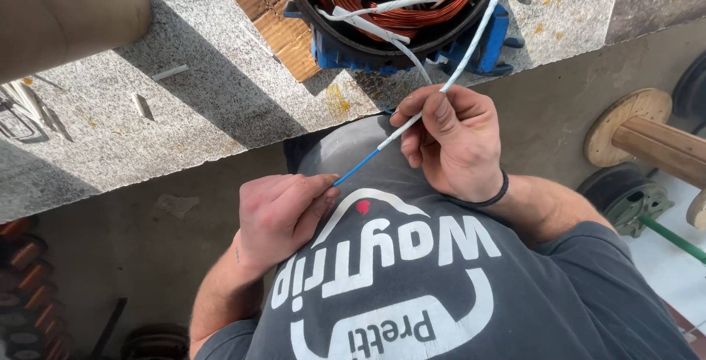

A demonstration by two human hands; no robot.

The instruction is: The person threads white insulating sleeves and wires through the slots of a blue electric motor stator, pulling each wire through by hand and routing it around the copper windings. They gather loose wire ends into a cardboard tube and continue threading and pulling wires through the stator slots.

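A motor stator [390, 7] with copper windings and a blue housing sits on a piece of cardboard [283, 33] on a granite slab [213, 102]. A long lead in a white sleeve [471, 44] runs from the stator down to my right hand [452, 139], which pinches the sleeve. A thin blue wire [360, 166] sticks out of the sleeve's lower end. My left hand [279, 213] pinches the tip of that blue wire between thumb and fingers, just above my dark grey shirt.
Short white sleeve offcuts [170, 73] lie on the slab. A cardboard tube [62, 14] fills the upper left corner. A wooden spool [640, 136] and a round metal part [625, 194] stand on the floor at right; copper-wound rolls [26, 257] sit at lower left.
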